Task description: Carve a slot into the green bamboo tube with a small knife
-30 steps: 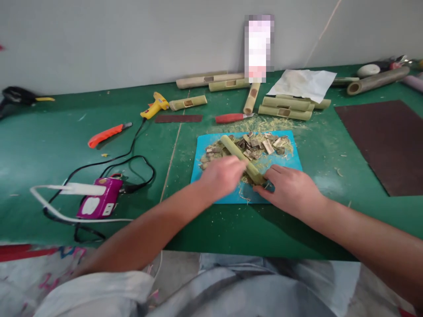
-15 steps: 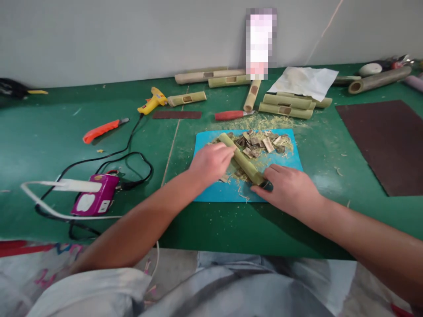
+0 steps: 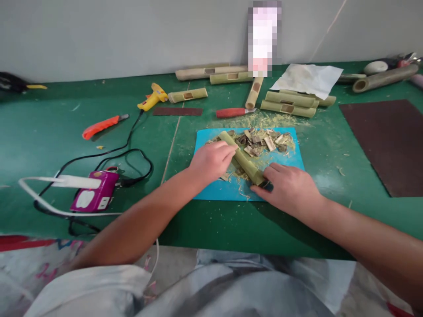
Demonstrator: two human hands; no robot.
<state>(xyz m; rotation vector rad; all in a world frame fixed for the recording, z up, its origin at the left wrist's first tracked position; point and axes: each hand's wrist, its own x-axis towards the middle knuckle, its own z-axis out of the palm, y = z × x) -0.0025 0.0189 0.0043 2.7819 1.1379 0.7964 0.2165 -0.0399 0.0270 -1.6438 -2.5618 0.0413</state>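
As I look down through the head camera, my left hand [image 3: 211, 160] is closed on a green bamboo tube [image 3: 247, 164], gripping it partway along from the left. The tube lies slantwise over a blue mat [image 3: 211, 190], its near end at my right hand [image 3: 291, 186]. That hand is curled, with thumb and fingers closed about a dark object [image 3: 269, 186] at the tube's end; too little shows for me to tell what it is.

Bamboo chips [image 3: 256, 141] and fine shavings [image 3: 277, 119] lie on the mat, and more shavings are scattered on the green worktop [image 3: 251, 229] just beyond it. Near them is a red-handled knife [image 3: 231, 113], with a narrow brown strip [image 3: 177, 112] to its left. Further left are a yellow glue gun [image 3: 152, 97], an orange cutter [image 3: 102, 127] and a purple power block [image 3: 95, 192]. Behind the mat lie several cut bamboo pieces [image 3: 291, 99], some partly under a white sheet [image 3: 306, 80]. A large brown sheet [image 3: 383, 147] lies flat to the right.
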